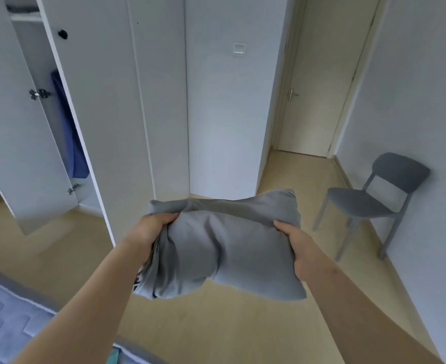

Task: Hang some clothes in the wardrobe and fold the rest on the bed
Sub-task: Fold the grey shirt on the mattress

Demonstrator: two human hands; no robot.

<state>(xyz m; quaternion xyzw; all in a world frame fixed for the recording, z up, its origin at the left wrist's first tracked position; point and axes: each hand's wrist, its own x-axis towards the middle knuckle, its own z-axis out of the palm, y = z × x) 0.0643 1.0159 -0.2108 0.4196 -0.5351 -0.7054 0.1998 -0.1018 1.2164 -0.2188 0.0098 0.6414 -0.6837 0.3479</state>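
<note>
Left hand (153, 229) and right hand (299, 248), fingers curled into the cloth, grip one bunched grey garment (216, 245) mid-air at centre, while one blue garment (69, 132) hangs in the wardrobe (98, 101) at ten o'clock and one chair (374, 200) stands at three.

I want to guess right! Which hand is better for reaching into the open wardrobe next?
Left, probably. The left hand grips the grey garment on the side nearer the open wardrobe, where a blue garment hangs. The right hand holds the far side, toward the chair.
</note>
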